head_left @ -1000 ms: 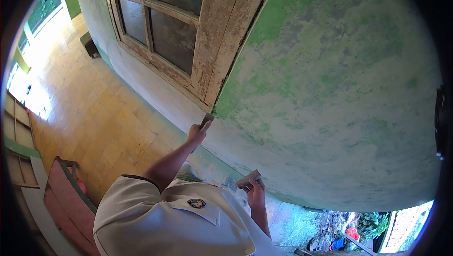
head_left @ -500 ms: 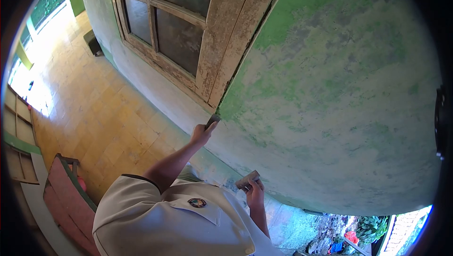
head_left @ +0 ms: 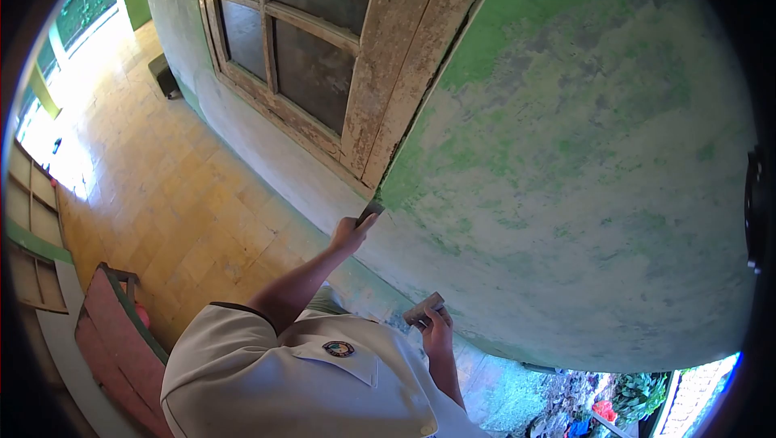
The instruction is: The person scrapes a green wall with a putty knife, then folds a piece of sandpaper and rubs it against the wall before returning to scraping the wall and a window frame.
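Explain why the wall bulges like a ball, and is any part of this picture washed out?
Head view: a fisheye lens bends the green wall and window frame, with black corners round the circle; sunlight blows out the tiled floor at far left; the left hand on its scraper and the right hand on its block are sharp, in even shade.

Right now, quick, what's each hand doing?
Left hand: closed on a flat tool at the wall.
Right hand: closed on a small block.

The window frame (head_left: pixel 323 58) stood left on the wall (head_left: pixel 582 179); the left hand (head_left: pixel 349 234)'s scraper (head_left: pixel 371 211) touched below its corner, the right hand (head_left: pixel 437 331)'s block (head_left: pixel 424 307) lower right.
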